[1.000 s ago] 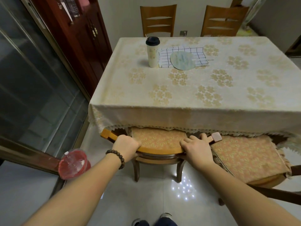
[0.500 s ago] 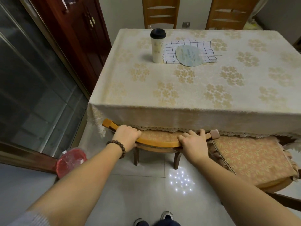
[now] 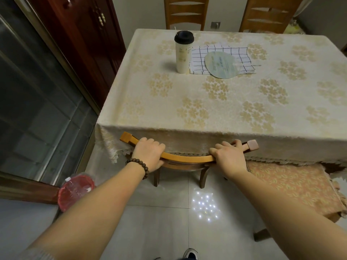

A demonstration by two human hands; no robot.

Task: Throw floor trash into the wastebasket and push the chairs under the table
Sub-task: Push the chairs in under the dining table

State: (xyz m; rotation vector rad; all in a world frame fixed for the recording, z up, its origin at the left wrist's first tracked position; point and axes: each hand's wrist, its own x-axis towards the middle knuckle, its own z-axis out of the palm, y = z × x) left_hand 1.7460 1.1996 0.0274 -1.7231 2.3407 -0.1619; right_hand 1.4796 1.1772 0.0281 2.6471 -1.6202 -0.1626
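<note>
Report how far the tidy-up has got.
Done: nothing certain; the red wastebasket holds clear plastic. In hand: left hand and right hand grip the near chair, its seat under the tablecloth. Left: the cushioned chair at right sticks out.

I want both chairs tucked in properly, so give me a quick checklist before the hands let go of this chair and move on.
1. Left hand grips the chair's top rail: ok.
2. Right hand grips the same rail: ok.
3. This chair's seat under the tablecloth: ok, only back and legs show.
4. Second chair on the right pushed in: not ok, its cushion sticks out.
5. Cup upright: ok.
6. Red wastebasket clear of the path: ok.
</note>
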